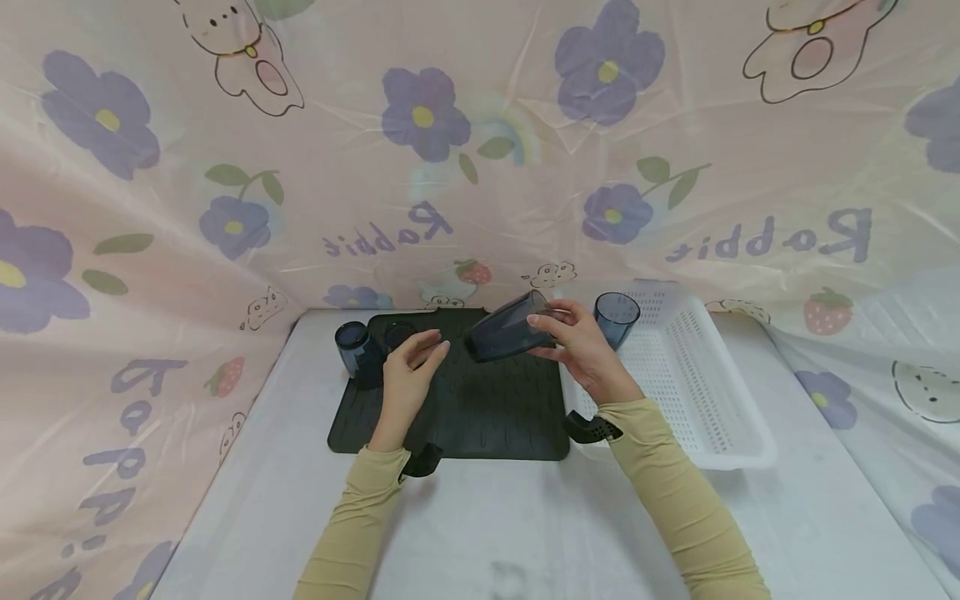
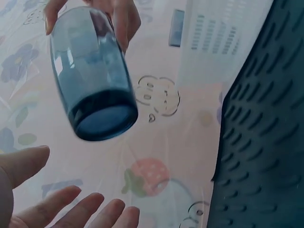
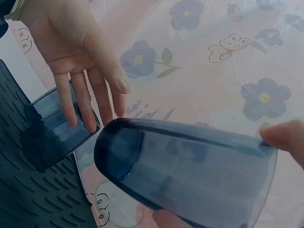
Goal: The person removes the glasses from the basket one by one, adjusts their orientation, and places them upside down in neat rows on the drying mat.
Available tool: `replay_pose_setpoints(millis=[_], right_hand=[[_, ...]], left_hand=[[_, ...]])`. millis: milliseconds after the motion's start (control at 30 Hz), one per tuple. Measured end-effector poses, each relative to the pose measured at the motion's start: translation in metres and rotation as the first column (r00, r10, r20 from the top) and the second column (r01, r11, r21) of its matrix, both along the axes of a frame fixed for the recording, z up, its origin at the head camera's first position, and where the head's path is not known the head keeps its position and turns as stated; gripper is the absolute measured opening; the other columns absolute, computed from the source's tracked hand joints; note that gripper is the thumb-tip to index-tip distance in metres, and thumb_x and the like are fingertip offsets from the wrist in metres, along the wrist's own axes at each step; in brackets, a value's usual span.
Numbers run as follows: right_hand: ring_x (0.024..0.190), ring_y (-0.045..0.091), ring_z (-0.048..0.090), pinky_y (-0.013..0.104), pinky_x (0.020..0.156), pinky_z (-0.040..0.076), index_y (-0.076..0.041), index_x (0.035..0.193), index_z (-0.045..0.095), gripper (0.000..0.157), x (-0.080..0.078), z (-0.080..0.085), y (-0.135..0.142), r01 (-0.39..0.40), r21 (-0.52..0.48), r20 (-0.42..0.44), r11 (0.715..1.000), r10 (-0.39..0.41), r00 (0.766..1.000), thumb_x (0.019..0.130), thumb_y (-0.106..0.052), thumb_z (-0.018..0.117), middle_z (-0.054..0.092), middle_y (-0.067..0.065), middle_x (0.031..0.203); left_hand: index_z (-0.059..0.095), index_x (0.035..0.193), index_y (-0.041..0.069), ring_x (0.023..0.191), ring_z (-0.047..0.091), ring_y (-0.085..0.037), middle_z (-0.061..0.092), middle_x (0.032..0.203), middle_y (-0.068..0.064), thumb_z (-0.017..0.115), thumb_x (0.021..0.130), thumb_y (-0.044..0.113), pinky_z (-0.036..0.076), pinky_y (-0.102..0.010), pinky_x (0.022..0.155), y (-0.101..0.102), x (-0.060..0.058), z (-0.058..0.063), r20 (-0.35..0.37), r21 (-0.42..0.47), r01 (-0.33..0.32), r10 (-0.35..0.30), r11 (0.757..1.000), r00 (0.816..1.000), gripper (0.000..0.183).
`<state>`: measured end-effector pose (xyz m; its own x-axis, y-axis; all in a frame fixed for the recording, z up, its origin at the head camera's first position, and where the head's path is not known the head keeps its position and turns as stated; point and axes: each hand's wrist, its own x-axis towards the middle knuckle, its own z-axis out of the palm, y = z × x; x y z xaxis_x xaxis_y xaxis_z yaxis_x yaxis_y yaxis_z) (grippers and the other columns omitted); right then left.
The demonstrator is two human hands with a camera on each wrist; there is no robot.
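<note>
My right hand (image 1: pixel 581 346) grips a blue-tinted drinking glass (image 1: pixel 510 327) near its rim, thumb on one side and fingers on the other. The glass is tilted almost on its side above a dark ribbed mat (image 1: pixel 495 417), its thick base pointing left. My left hand (image 1: pixel 408 371) is held out with loose, extended fingers near that base, apart from it and holding nothing. In the right wrist view, two more blue glasses (image 3: pixel 57 137) stand close together on the mat, behind the left hand's fingers. The head view shows one of them (image 1: pixel 358 354) at the mat's left edge.
A white perforated plastic basket (image 1: pixel 738 408) stands right of the mat. Another blue glass (image 1: pixel 617 318) is at its back left corner. Behind the white table (image 1: pixel 495 525) hangs a pink printed sheet (image 1: pixel 337 167).
</note>
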<state>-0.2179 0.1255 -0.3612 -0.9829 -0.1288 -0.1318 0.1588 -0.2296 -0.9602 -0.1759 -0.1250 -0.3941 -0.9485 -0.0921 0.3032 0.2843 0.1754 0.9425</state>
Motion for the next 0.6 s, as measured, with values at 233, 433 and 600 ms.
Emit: replay_pose_setpoints(millis=[233, 433, 600], right_hand=[[0.119, 0.028, 0.043, 0.051, 0.085, 0.052, -0.002, 0.144, 0.025, 0.067, 0.001, -0.001, 0.000, -0.012, -0.006, -0.016, 1.000, 0.012, 1.000, 0.090, -0.007, 0.064, 0.033, 0.017, 0.136], [0.115, 0.027, 0.044, 0.052, 0.086, 0.051, -0.001, 0.141, 0.026, 0.064, 0.000, -0.003, 0.001, -0.018, -0.014, -0.023, 1.000, 0.018, 1.000, 0.089, -0.006, 0.063, 0.037, 0.015, 0.127], [0.112, 0.026, 0.044, 0.055, 0.090, 0.048, 0.000, 0.140, 0.026, 0.062, 0.000, -0.004, 0.003, -0.035, -0.023, -0.025, 0.999, 0.035, 0.999, 0.090, -0.005, 0.060, 0.037, 0.013, 0.124]], left_hand=[[0.060, 0.123, -0.004, 0.109, 0.060, -0.034, 0.060, 0.119, -0.022, 0.061, 0.095, 0.014, 0.051, -0.042, 0.089, 0.009, -0.004, -0.003, 0.111, 0.109, 0.089, -0.101, 0.990, 0.989, 0.033], [0.058, 0.126, -0.003, 0.111, 0.058, -0.037, 0.059, 0.123, -0.020, 0.060, 0.096, 0.020, 0.049, -0.047, 0.091, 0.012, -0.019, -0.024, 0.161, 0.230, 0.139, -0.178, 0.963, 0.971, 0.038], [0.061, 0.123, -0.002, 0.104, 0.061, -0.035, 0.062, 0.117, -0.017, 0.061, 0.096, 0.020, 0.052, -0.046, 0.087, 0.017, -0.021, -0.028, 0.178, 0.312, 0.141, -0.204, 0.940, 0.963, 0.035]])
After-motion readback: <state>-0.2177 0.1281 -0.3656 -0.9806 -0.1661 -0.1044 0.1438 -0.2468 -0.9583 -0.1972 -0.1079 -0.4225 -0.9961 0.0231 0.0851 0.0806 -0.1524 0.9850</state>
